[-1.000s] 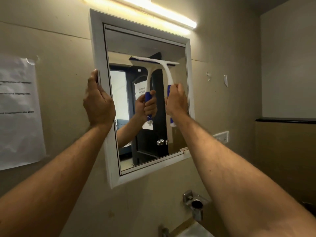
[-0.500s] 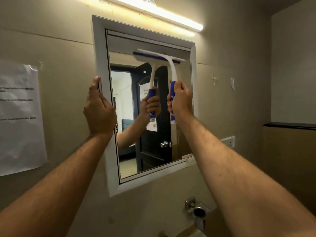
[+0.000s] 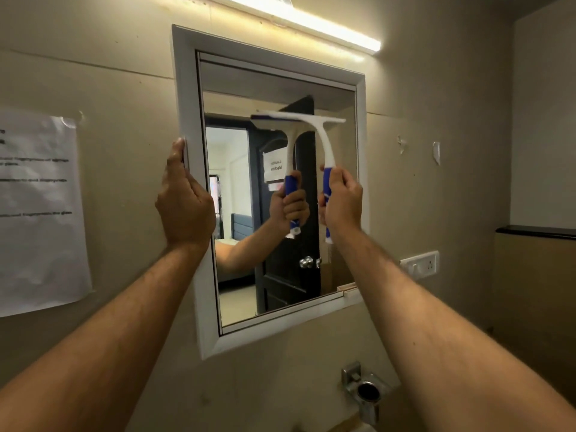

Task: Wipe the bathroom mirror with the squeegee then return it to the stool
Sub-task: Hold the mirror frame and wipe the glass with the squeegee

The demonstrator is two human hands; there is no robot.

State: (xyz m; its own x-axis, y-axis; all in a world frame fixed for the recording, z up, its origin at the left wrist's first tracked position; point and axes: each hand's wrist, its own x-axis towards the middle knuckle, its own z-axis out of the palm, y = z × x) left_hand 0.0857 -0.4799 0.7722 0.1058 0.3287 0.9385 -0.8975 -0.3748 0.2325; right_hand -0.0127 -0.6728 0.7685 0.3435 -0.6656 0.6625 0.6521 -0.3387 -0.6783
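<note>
White, blue-handled squeegee upright, blade against white-framed mirror.

In the mirror I see a white paper stuck on the dark door. Its letters are backwards, and one word looks like "Machine". Left of the mirror, a big sheet on the wall has lines too blurry to read.
</note>
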